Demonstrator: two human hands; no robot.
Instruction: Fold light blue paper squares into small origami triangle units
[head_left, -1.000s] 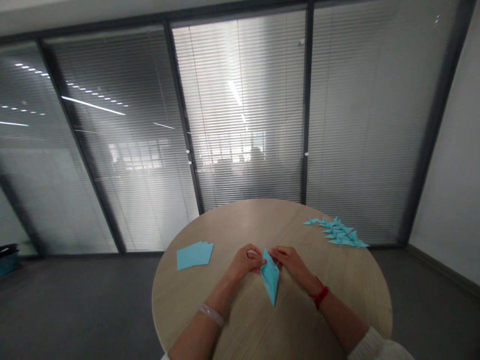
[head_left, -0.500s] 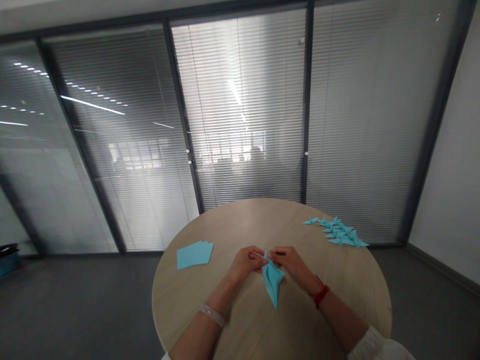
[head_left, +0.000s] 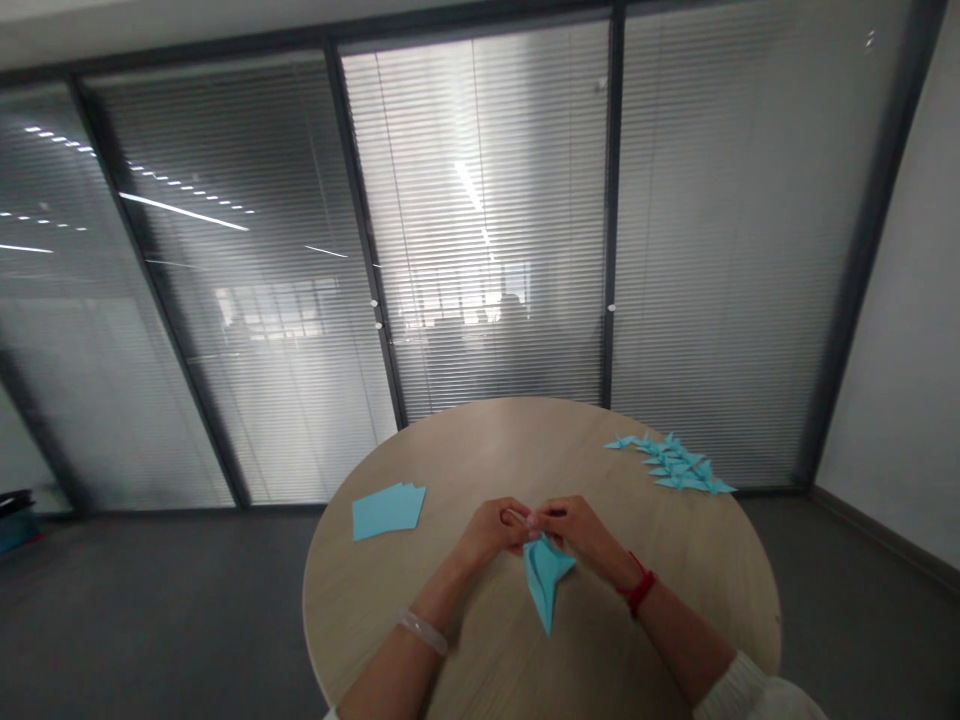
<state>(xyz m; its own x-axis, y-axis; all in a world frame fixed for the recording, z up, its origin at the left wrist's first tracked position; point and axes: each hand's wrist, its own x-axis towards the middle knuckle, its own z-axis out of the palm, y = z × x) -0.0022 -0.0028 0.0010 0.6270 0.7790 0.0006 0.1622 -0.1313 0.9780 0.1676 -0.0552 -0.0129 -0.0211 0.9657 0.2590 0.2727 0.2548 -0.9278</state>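
Between my hands is a partly folded blue origami crane [head_left: 545, 580], its long point hanging toward me and its upper end hidden by fingers. My left hand [head_left: 501, 527] pinches that upper end from the left. From the right, my right hand [head_left: 568, 524] grips the same end, the fingertips of both hands almost meeting. A stack of blue paper sheets [head_left: 388, 512], slightly fanned, lies left of my left hand. Several finished blue paper cranes [head_left: 679, 465] sit in a cluster at the table's far right.
Everything rests on a round wooden table [head_left: 480, 430]. Behind it stands a glass partition with blinds [head_left: 487, 220] in dark frames. A dark bin-like object [head_left: 16, 520] is on the grey floor at far left.
The fingertips have drawn closer together over the crane's upper end, covering the tip that showed before. The paper's lower point has shifted slightly toward me, and its right flap sticks out farther.
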